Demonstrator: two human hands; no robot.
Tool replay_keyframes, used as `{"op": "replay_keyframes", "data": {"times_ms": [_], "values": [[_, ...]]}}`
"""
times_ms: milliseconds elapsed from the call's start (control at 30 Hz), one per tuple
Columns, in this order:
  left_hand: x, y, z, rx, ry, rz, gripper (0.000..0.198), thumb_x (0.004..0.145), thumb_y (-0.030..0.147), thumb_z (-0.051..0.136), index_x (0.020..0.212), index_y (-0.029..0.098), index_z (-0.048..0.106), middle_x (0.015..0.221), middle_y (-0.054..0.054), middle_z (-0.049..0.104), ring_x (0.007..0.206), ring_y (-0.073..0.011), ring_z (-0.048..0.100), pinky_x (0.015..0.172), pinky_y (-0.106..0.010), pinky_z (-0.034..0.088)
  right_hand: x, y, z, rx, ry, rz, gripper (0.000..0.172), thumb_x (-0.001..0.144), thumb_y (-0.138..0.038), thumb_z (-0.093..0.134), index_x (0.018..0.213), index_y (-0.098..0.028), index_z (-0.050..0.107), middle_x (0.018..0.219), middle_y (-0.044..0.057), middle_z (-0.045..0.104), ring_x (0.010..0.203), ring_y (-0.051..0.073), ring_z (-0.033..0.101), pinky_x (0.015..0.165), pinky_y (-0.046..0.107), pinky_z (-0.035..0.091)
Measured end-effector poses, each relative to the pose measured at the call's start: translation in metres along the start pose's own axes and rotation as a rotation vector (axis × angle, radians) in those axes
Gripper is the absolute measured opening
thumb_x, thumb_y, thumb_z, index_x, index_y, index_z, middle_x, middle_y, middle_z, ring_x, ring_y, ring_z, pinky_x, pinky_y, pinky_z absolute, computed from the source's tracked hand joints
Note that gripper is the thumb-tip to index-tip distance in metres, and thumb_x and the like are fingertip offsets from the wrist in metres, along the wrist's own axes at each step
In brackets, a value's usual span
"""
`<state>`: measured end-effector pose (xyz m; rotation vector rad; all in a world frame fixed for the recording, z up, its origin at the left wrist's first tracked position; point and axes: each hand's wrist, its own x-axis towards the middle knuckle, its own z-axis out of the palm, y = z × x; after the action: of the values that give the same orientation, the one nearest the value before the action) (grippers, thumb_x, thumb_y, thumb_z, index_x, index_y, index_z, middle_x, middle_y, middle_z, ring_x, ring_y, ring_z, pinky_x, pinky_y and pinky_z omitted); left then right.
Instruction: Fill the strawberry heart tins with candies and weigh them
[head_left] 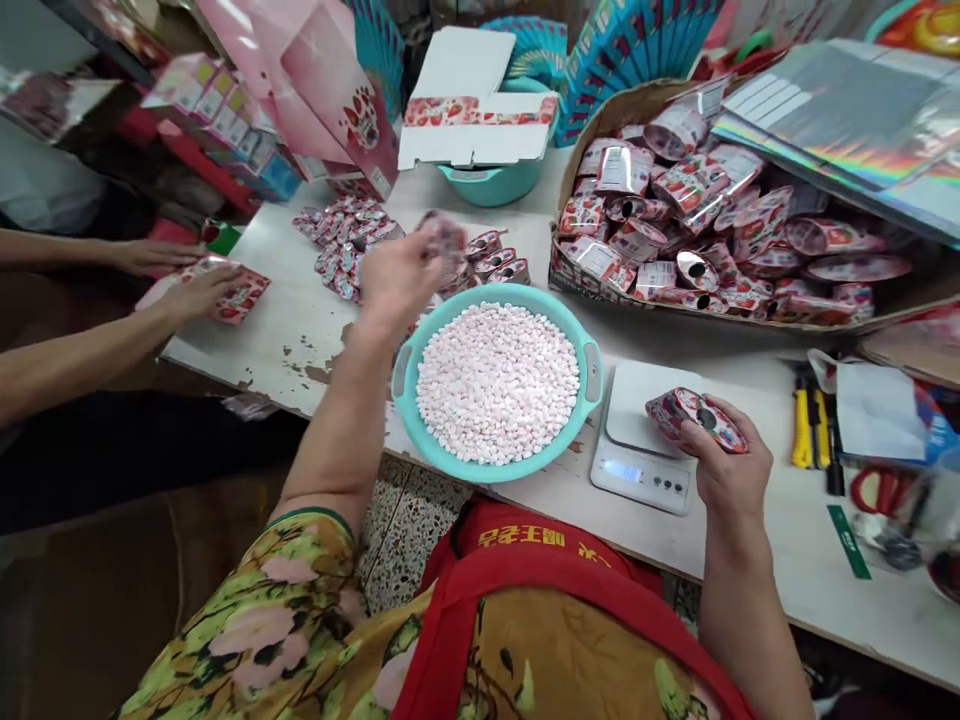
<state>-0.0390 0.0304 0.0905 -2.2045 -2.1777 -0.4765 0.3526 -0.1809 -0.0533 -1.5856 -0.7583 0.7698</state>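
Note:
My left hand point(401, 275) is closed on a small printed container point(444, 240), blurred by motion, beyond the back left rim of the turquoise basin. My right hand point(731, 460) grips a strawberry-printed container point(697, 418) with a dark round opening on its top face, over the right side of a white digital scale point(645, 480). Between my hands stands the turquoise basin point(480, 472), filled with small pale pink and white candies point(499, 385). Several similar containers point(495, 262) stand in a group just behind the basin.
A cardboard carton point(622, 295) of printed containers is at the back right. Small packets point(345, 235) lie in a heap at left, near a co-worker's hands point(199, 295) on a printed box. Yellow cutters point(806, 425) and red-handled scissors point(881, 490) lie at right.

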Motion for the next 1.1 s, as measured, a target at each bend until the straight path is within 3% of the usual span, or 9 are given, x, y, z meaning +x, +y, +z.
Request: {"op": "replay_keyframes", "data": {"times_ms": [100, 233, 333, 433, 567, 667, 800, 967, 1100], "values": [[0.013, -0.06, 0.023, 0.244, -0.127, -0.245, 0.034, 0.094, 0.041, 0.058, 0.101, 0.013, 0.076, 0.105, -0.018, 0.076, 0.11, -0.0363, 0.067, 0.091, -0.047, 0.051, -0.001, -0.001, -0.001, -0.03, -0.043, 0.028, 0.062, 0.063, -0.045, 0.092, 0.116, -0.019, 0.076, 0.113, 0.01, 0.076, 0.098, 0.023, 0.073, 0.092, 0.041, 0.061], [0.012, -0.09, 0.062, 0.268, -0.342, -0.267, 0.041, 0.09, 0.052, 0.062, 0.092, 0.012, 0.073, 0.094, -0.012, 0.074, 0.107, -0.0359, 0.065, 0.089, -0.049, 0.052, -0.004, -0.008, 0.0, -0.082, -0.071, 0.057, 0.065, 0.058, -0.045, 0.094, 0.114, -0.018, 0.076, 0.112, 0.009, 0.077, 0.101, 0.024, 0.072, 0.097, 0.041, 0.058], [0.012, -0.098, 0.081, 0.036, -0.301, -0.187, 0.064, 0.091, 0.073, 0.052, 0.064, 0.015, 0.061, 0.056, -0.003, 0.053, 0.107, -0.0326, 0.065, 0.091, -0.045, 0.047, -0.005, -0.01, 0.001, -0.069, -0.096, 0.049, 0.065, 0.057, -0.046, 0.094, 0.111, -0.017, 0.073, 0.109, 0.009, 0.077, 0.1, 0.023, 0.072, 0.097, 0.039, 0.058], [0.015, -0.109, 0.086, -0.26, -0.207, -0.031, 0.072, 0.084, 0.079, 0.054, 0.049, 0.017, 0.048, 0.042, -0.001, 0.029, 0.107, -0.0328, 0.067, 0.088, -0.044, 0.04, -0.006, -0.008, 0.0, -0.065, -0.112, 0.04, 0.062, 0.058, -0.045, 0.094, 0.11, -0.017, 0.072, 0.108, 0.008, 0.077, 0.098, 0.021, 0.072, 0.096, 0.038, 0.057], [0.009, -0.117, 0.069, -0.182, -0.103, -0.152, 0.056, 0.068, 0.072, 0.077, 0.057, 0.021, 0.056, 0.04, 0.0, 0.031, 0.105, -0.039, 0.066, 0.081, -0.048, 0.037, -0.007, -0.007, -0.001, -0.064, -0.099, 0.045, 0.061, 0.058, -0.044, 0.093, 0.109, -0.018, 0.072, 0.108, 0.007, 0.077, 0.099, 0.021, 0.071, 0.095, 0.037, 0.057], [-0.012, -0.099, 0.049, -0.106, -0.078, -0.146, 0.047, 0.08, 0.067, 0.071, 0.078, 0.02, 0.07, 0.048, 0.001, 0.043, 0.102, -0.0347, 0.066, 0.079, -0.044, 0.033, -0.006, -0.007, 0.0, -0.058, -0.1, 0.03, 0.06, 0.058, -0.041, 0.093, 0.109, -0.018, 0.072, 0.108, 0.007, 0.076, 0.1, 0.021, 0.071, 0.097, 0.038, 0.056], [-0.055, -0.046, 0.035, -0.029, -0.135, -0.048, 0.043, 0.092, 0.062, 0.062, 0.101, 0.023, 0.077, 0.062, 0.001, 0.056, 0.086, -0.0256, 0.064, 0.074, -0.037, 0.031, -0.006, -0.006, 0.002, -0.056, -0.098, 0.0, 0.059, 0.059, -0.039, 0.092, 0.11, -0.018, 0.073, 0.11, 0.006, 0.076, 0.101, 0.021, 0.071, 0.098, 0.038, 0.055], [-0.098, 0.01, 0.042, -0.002, -0.278, 0.062, 0.036, 0.095, 0.054, 0.061, 0.106, 0.025, 0.078, 0.073, -0.005, 0.069, 0.072, -0.0255, 0.061, 0.069, -0.034, 0.035, -0.008, -0.01, 0.004, -0.06, -0.11, 0.025, 0.06, 0.058, -0.042, 0.092, 0.108, -0.017, 0.072, 0.108, 0.008, 0.076, 0.1, 0.022, 0.071, 0.095, 0.038, 0.056], [-0.11, 0.024, 0.05, -0.084, -0.293, 0.175, 0.031, 0.098, 0.046, 0.055, 0.103, 0.025, 0.077, 0.092, -0.01, 0.076, 0.092, -0.031, 0.068, 0.078, -0.038, 0.044, -0.007, -0.013, 0.003, -0.062, -0.127, 0.04, 0.06, 0.059, -0.043, 0.092, 0.109, -0.017, 0.071, 0.111, 0.009, 0.076, 0.102, 0.023, 0.072, 0.096, 0.038, 0.057]]}}
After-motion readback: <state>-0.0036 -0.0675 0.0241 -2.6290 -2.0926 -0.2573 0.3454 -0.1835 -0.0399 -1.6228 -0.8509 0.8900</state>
